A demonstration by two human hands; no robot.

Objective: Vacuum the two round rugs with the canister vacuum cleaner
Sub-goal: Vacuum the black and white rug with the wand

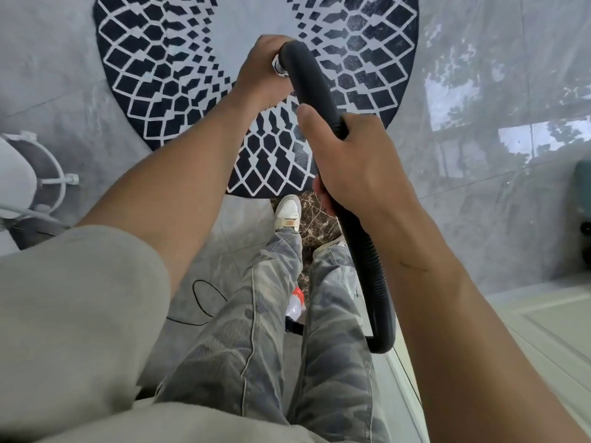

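Firmly, we wrap our right hand (355, 161) round the black hose (367, 260), on the smooth rigid part just above its ribbed length, with the thumb laid along the top. Our left hand (263, 73) curls round the far end of that same piece, where a pale collar (278, 67) shows beside the fingers. Both hands hang over the near part of the round rug (166, 68), black with a white lattice pattern, which lies flat on the glossy grey floor (479, 91). From our right hand the hose runs back past our right leg. One white shoe (287, 212) stands just short of the rug's near edge, beside a dark marble strip (319, 215). A thin black cord (196, 298) loops on the floor by our left leg, and a white wire stand (48, 174) sits off the rug's left edge.
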